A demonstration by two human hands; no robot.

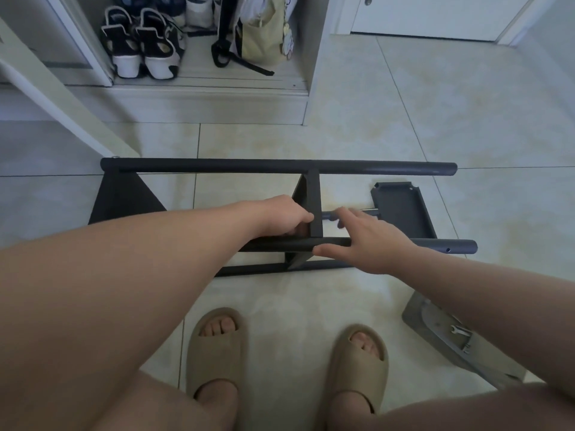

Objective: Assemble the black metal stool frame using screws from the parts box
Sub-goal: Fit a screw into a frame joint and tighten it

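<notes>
While stool frame (280, 165) lies sideways on floor (404, 104), we curl left hand (280, 216) fingers round crosspiece (312, 197); right hand (370, 241) fingers spread on near tube (460, 246). We judge frame partly joined; parts box (417, 321) near right.

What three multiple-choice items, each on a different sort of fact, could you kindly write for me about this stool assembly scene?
1. Where does the parts box lie?
A. In the cupboard
B. On the floor, at the person's right
C. On a table

2. What colour are the slippers?
A. Beige
B. Red
C. Blue

3. How is the right hand?
A. Curled round a screwdriver
B. In a fist, off everything
C. Open, fingers straight, on the stool frame

Answers: 1 B, the grey box sits on the floor low at the right of the view; 2 A, both slippers are beige; 3 C, its fingers lie spread over the frame's near tube.
</notes>
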